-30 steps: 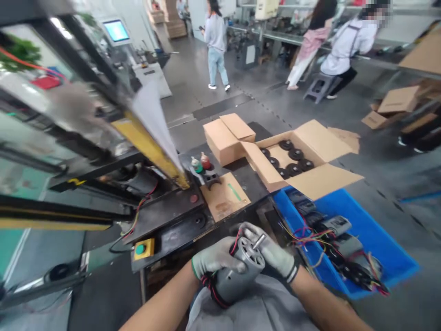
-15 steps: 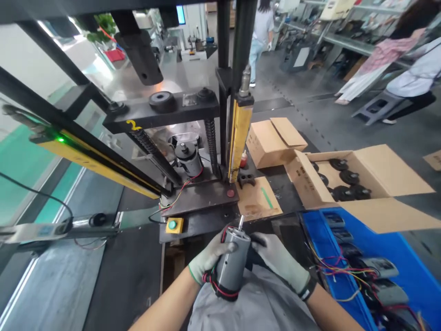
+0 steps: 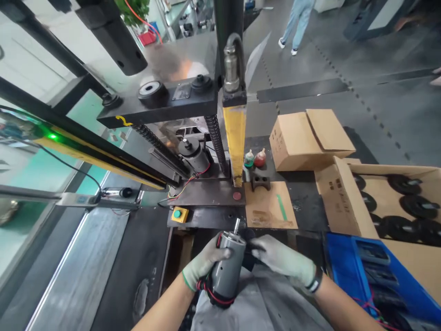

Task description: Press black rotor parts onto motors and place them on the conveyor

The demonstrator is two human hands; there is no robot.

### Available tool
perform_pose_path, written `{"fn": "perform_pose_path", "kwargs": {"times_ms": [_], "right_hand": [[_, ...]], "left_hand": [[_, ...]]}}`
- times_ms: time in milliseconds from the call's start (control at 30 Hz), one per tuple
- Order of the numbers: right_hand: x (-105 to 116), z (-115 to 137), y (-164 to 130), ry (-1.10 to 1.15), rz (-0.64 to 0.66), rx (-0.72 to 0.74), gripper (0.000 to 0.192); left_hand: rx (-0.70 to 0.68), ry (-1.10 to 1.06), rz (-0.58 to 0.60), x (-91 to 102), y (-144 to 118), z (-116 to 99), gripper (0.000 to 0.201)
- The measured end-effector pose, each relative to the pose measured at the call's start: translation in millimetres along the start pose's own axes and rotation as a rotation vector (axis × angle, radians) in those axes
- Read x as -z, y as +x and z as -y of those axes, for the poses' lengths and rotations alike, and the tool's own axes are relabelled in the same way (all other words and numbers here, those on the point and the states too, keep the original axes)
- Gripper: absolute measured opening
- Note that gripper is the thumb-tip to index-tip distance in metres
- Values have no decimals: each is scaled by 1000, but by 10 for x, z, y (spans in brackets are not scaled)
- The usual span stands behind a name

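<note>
Head view, left hand (image 3: pixel 203 263) clenched round grey motor (image 3: pixel 227 269), right hand (image 3: pixel 282 259) fingertips touching it

Item: a grey cylindrical electric motor (image 3: pixel 227 271), metal casing.
Pose: standing nearly upright, tilted slightly right, with its thin steel shaft (image 3: pixel 236 225) pointing up and away.
Wiring: red and black leads (image 3: pixel 211 294) looped around its lower end.
Position: low in the frame's centre, above a grey-clad lap, just in front of the black bench edge.
</note>
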State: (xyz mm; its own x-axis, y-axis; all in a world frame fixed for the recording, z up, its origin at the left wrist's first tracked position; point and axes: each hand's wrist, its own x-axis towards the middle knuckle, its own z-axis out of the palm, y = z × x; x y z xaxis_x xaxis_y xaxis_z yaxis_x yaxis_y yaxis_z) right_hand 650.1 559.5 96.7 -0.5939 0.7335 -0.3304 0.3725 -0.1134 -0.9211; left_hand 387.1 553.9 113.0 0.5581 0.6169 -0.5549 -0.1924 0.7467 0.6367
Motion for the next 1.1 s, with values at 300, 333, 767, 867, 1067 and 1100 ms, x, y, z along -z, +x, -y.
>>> {"fn": "perform_pose_path", "kwargs": {"times_ms": [300,333,767,867,1067,1100], "right_hand": [[393,-219,330,652,-129,37,41],[387,-207,353,657,-143,20,39],[463,-157,314,568,-255,-100,51],[422,-139,345,531,-316,-135,52],[270,-160,463,565,-376,-177,46],[246,-166,484,579,-374,-185,45]], "left_hand": [[44,19,-45,-360,247,59,67],[40,24,-48,-388,266,58,66],[60,42,-48,-454,384,42,63],[48,51,-61,-428,374,36,64],[33,52,-93,-338,328,27,70],[34,50,-96,-322,318,22,70]]}}
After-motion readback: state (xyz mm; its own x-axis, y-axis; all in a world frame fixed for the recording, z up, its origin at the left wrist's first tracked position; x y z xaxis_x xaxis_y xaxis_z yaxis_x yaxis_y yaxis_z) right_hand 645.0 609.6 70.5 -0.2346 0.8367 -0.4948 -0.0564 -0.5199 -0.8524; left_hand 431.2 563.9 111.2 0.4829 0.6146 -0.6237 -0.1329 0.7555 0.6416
